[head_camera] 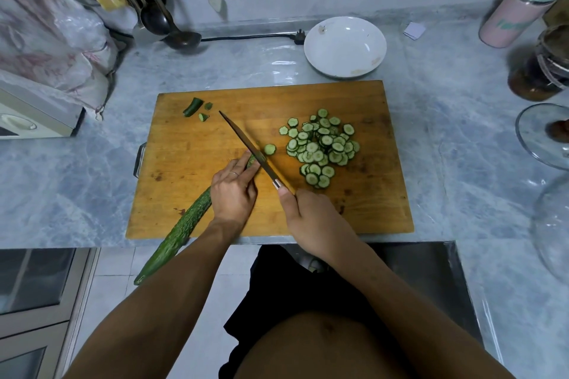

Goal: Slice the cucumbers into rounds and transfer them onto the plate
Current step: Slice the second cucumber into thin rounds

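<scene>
A long green cucumber (181, 229) lies slantwise across the wooden cutting board (215, 138), its stem end hanging over the counter's front edge. My left hand (232, 191) holds the cucumber near its cut end. My right hand (311, 218) grips the handle of a knife (246, 144), whose blade rests against the cut end. One fresh round (269, 149) lies just past the blade. A pile of cucumber rounds (321, 148) covers the board's right half. The white plate (345, 46) stands behind the board and holds no slices.
Cucumber end pieces (194, 106) lie at the board's far left corner. A ladle (181, 38) and a power cord (246, 37) sit at the back. Bottles and jars (523, 15) crowd the right side, with a glass lid (542, 135) nearby. An appliance (34, 114) stands on the left.
</scene>
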Demonstrator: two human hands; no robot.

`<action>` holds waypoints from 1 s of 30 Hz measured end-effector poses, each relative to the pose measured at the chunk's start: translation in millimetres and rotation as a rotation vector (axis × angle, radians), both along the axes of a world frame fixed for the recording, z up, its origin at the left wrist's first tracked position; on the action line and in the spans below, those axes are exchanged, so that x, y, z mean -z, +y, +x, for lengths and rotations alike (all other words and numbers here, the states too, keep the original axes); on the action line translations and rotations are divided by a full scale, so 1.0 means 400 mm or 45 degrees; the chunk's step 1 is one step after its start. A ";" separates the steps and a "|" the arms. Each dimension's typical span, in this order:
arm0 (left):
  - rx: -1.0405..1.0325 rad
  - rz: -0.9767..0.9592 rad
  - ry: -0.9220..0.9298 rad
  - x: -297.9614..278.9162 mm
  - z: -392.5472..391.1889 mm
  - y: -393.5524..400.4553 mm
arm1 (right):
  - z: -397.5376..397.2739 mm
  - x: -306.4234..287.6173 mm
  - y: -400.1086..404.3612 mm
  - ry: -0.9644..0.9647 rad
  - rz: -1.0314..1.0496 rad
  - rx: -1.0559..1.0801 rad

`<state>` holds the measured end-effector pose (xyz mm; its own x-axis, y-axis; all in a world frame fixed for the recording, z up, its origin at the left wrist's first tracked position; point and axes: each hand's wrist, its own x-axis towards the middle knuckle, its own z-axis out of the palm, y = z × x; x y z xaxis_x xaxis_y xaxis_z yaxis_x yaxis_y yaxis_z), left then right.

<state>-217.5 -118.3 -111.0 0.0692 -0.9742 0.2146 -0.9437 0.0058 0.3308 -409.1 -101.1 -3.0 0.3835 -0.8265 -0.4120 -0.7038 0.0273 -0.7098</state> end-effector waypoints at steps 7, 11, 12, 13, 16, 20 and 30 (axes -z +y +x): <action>0.019 -0.001 0.007 -0.002 0.001 -0.002 | -0.005 0.009 0.010 -0.011 0.015 -0.004; 0.012 -0.018 0.011 -0.001 -0.001 -0.001 | -0.001 0.013 -0.003 -0.016 0.072 0.005; 0.013 -0.020 0.008 -0.001 -0.003 -0.002 | 0.002 0.014 -0.004 -0.021 0.084 0.018; 0.013 -0.022 0.004 0.001 -0.003 -0.002 | 0.006 0.016 -0.006 -0.027 0.093 0.035; 0.009 -0.034 -0.014 0.005 -0.002 -0.002 | 0.027 0.022 -0.019 -0.044 0.113 0.084; 0.010 -0.098 -0.036 0.004 -0.009 0.002 | 0.056 0.044 -0.054 -0.048 0.112 0.105; -0.006 -0.147 0.014 0.005 -0.009 0.001 | 0.058 0.066 -0.068 -0.065 0.118 0.105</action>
<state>-221.0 -118.0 -112.8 0.0770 -0.9428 0.3243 -0.9400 0.0397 0.3388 -386.0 -128.2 -29.5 0.3383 -0.8154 -0.4698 -0.6596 0.1506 -0.7364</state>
